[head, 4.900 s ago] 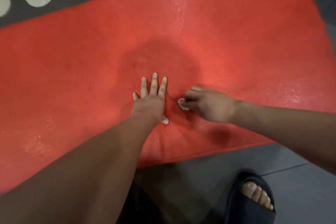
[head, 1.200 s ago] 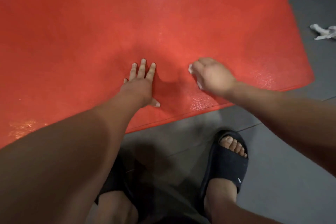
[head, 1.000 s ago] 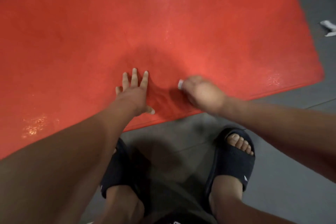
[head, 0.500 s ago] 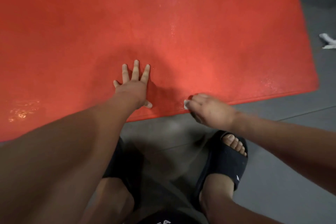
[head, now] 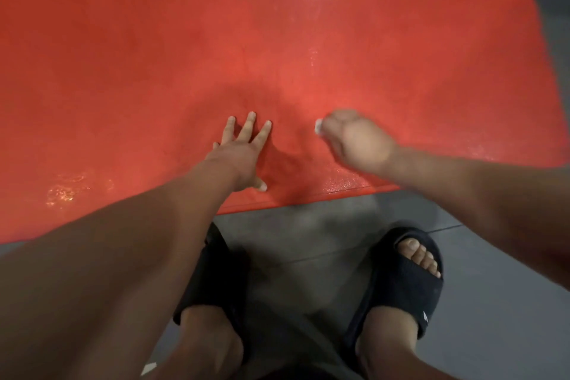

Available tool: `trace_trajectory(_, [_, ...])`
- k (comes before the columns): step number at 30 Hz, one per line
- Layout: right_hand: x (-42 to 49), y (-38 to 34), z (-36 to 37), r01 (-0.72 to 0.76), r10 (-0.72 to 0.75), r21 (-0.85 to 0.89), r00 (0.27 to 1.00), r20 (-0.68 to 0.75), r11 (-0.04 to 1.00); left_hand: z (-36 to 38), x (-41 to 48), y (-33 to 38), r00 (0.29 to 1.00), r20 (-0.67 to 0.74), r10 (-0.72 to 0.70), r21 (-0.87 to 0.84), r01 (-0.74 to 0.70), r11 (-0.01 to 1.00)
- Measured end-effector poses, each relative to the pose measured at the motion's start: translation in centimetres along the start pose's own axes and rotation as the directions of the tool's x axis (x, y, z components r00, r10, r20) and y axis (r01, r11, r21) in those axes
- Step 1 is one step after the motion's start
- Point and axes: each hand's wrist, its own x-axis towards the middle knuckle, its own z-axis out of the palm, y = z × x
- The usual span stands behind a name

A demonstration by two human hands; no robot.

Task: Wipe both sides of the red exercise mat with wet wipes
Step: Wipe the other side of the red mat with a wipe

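Note:
The red exercise mat (head: pixel 308 34) lies flat on the grey floor and fills the upper half of the view. My left hand (head: pixel 243 151) presses flat on it near the front edge, fingers straight and spread. My right hand (head: pixel 357 139) is to its right on the mat, fingers curled round a small white wet wipe (head: pixel 317 126); only a corner of the wipe shows at the fingertips. The right hand looks blurred. Wet shiny patches show on the mat at the left and along the right side.
The grey floor (head: pixel 308 231) runs along the mat's front edge. My two feet in black slides (head: pixel 404 281) stand on it just below the mat. The mat's right edge meets dark floor at the far right.
My right hand with the wipe has moved from the mat's front edge farther onto the mat. My left hand stays pressed flat in about the same spot.

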Motion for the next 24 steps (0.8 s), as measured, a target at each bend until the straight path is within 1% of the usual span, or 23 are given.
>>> trace_trajectory(1, [-1.4,-1.2,0.6,0.126,-0.128,0.03,0.99,0.056,0.992,0.2,0.1,0.1,1.0,-0.002,-0.013,-0.001,0.013,1.0])
trace_trajectory(3, [-3.4,-2.3,0.9,0.331,-0.337,0.063,0.924,0.18,0.941,0.7,0.3,0.7,0.999,-0.018,-0.034,0.009,0.034,0.999])
trace_trajectory(4, [-3.4,-1.9,0.7,0.399,-0.4,0.053,0.889,0.223,0.915,0.8,0.4,0.8,0.999,-0.019,-0.04,0.015,0.04,0.999])
trace_trajectory(5, [-2.7,-1.0,0.4,0.423,-0.415,0.02,0.879,0.232,0.906,0.9,0.5,0.8,0.999,-0.015,-0.045,0.016,0.045,0.999])
trace_trajectory(6, [-1.4,0.0,0.1,0.393,-0.379,-0.03,0.903,0.204,0.919,0.8,0.5,0.7,0.999,-0.014,-0.048,0.013,0.048,0.999])
trace_trajectory(7, [0.0,1.2,-0.3,0.304,-0.292,-0.077,0.946,0.138,0.949,0.7,0.4,0.6,0.999,-0.017,-0.051,0.011,0.051,0.999])
trace_trajectory(8, [1.3,2.4,-0.9,0.179,-0.174,-0.098,0.983,0.055,0.979,0.6,0.4,0.6,0.998,-0.017,-0.052,0.009,0.052,0.999])
trace_trajectory(9, [2.3,3.3,-1.4,0.051,-0.053,-0.094,0.998,-0.022,0.994,0.6,0.3,0.6,0.998,-0.017,-0.053,0.006,0.053,0.999])
trace_trajectory(10, [3.0,3.7,-1.7,-0.05,0.043,-0.082,0.996,-0.076,0.995,0.6,0.2,0.7,0.998,-0.016,-0.053,0.003,0.053,0.999])
trace_trajectory(11, [3.3,3.4,-1.7,-0.104,0.097,-0.07,0.99,-0.103,0.992,0.6,0.2,0.9,0.998,-0.015,-0.054,0.002,0.054,0.999])
trace_trajectory(12, [3.1,2.5,-1.5,-0.107,0.1,-0.063,0.989,-0.106,0.992,0.6,0.2,0.9,0.998,-0.015,-0.055,0.0,0.055,0.998])
trace_trajectory(13, [2.6,1.3,-1.0,-0.069,0.064,-0.054,0.994,-0.088,0.996,0.7,0.2,0.9,0.998,-0.015,-0.057,-0.004,0.057,0.998])
trace_trajectory(15, [0.5,-1.4,0.5,0.077,-0.076,0.008,0.997,-0.005,0.997,0.7,0.3,0.7,0.998,-0.019,-0.059,-0.013,0.058,0.998])
trace_trajectory(16, [-0.9,-2.5,1.4,0.175,-0.178,0.045,0.982,0.057,0.984,0.8,0.4,0.6,0.998,-0.019,-0.059,-0.015,0.058,0.998])
trace_trajectory(18, [-3.6,-3.6,2.3,0.366,-0.37,0.06,0.913,0.171,0.929,1.0,0.5,0.6,0.998,-0.016,-0.056,-0.015,0.056,0.998])
trace_trajectory(19, [-4.1,-3.5,2.2,0.437,-0.435,0.045,0.87,0.23,0.898,1.1,0.6,0.6,0.998,-0.016,-0.056,-0.013,0.056,0.998])
trace_trajectory(20, [-3.9,-2.9,1.8,0.48,-0.47,0.028,0.843,0.261,0.877,1.1,0.6,0.6,0.998,-0.017,-0.056,-0.011,0.056,0.998])
trace_trajectory(21, [-3.1,-2.1,1.5,0.481,-0.465,0.001,0.847,0.259,0.877,1.1,0.6,0.6,0.998,-0.017,-0.057,-0.012,0.057,0.998])
trace_trajectory(22, [-2.1,-1.2,1.1,0.437,-0.42,-0.036,0.881,0.219,0.898,1.1,0.6,0.6,0.998,-0.018,-0.058,-0.015,0.057,0.998])
trace_trajectory(24, [0.1,0.7,0.2,0.24,-0.236,-0.086,0.97,0.056,0.967,0.9,0.5,0.5,0.998,-0.012,-0.056,-0.018,0.056,0.998])
